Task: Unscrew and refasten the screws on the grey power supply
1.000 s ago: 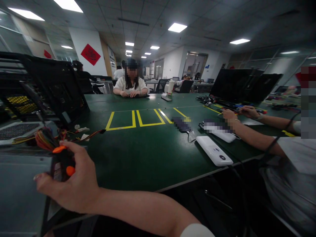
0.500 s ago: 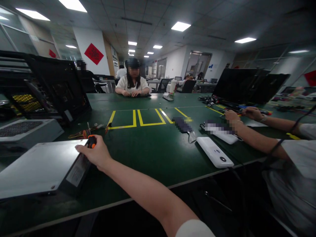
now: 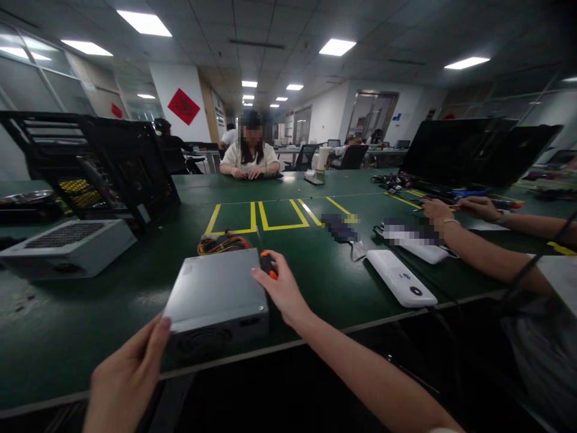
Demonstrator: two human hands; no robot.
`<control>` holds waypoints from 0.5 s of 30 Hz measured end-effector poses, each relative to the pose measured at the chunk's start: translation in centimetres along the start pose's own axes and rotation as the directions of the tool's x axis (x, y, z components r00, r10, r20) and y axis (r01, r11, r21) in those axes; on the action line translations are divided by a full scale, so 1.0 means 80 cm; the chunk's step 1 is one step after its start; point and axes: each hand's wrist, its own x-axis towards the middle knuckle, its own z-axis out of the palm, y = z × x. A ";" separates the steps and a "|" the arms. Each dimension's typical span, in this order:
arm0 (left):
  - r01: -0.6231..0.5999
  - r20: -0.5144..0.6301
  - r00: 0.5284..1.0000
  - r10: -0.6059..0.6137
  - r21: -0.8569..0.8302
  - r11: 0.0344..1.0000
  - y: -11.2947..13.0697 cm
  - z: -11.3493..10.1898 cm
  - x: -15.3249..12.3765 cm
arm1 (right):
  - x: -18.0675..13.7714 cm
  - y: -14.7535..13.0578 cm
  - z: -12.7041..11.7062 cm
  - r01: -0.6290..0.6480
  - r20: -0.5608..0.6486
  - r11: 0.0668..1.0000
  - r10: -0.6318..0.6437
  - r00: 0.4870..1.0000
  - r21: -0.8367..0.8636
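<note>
A grey metal computer power supply (image 3: 219, 285) lies near the front edge of the green table, its coloured cables (image 3: 223, 243) bunched behind it. My left hand (image 3: 130, 373) grips its front left corner, thumb on top and the other fingers partly hidden. Beside its right side, my right hand (image 3: 283, 288) is closed around a black and orange screwdriver (image 3: 269, 263), whose thin shaft points away from me. The right thumb lies close to the casing's upper right edge; whether it presses on it I cannot tell.
A second power supply (image 3: 72, 246) and an open black computer case (image 3: 121, 168) stand at left. Yellow tape outlines (image 3: 283, 227) mark the table. White power banks (image 3: 401, 279) lie at right, near a co-worker's hands (image 3: 439, 213). Another person (image 3: 250, 156) sits opposite.
The power supply has shifted right across the table and turned, with its cables following. My left hand has come into view on its corner. My right hand still holds the screwdriver.
</note>
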 end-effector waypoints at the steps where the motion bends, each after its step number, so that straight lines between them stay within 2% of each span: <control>1: -0.012 0.069 0.998 0.014 -0.029 1.000 0.015 0.008 0.002 | -0.004 -0.002 -0.021 0.007 -0.048 1.000 -0.007 0.999 -0.016; 4: -0.128 0.204 0.970 0.133 -0.038 0.991 0.068 0.028 0.014 | 0.001 -0.007 -0.067 -0.030 -0.119 0.999 0.027 0.993 -0.024; 7: -0.227 0.299 0.930 0.213 0.015 0.974 0.109 0.042 0.049 | 0.038 -0.009 -0.089 -0.021 -0.168 0.999 0.013 0.986 -0.049; 9: -0.259 0.369 0.899 0.236 0.013 0.966 0.123 0.052 0.082 | 0.073 -0.009 -0.094 -0.018 -0.182 0.998 0.006 0.983 -0.064; 12: -0.304 0.402 0.866 0.299 -0.052 0.951 0.131 0.071 0.132 | 0.123 -0.005 -0.096 -0.002 -0.189 0.997 -0.013 0.982 -0.080; 15: -0.325 0.371 0.868 0.331 -0.081 0.942 0.134 0.093 0.167 | 0.161 0.002 -0.096 0.012 -0.208 0.994 -0.034 0.978 -0.109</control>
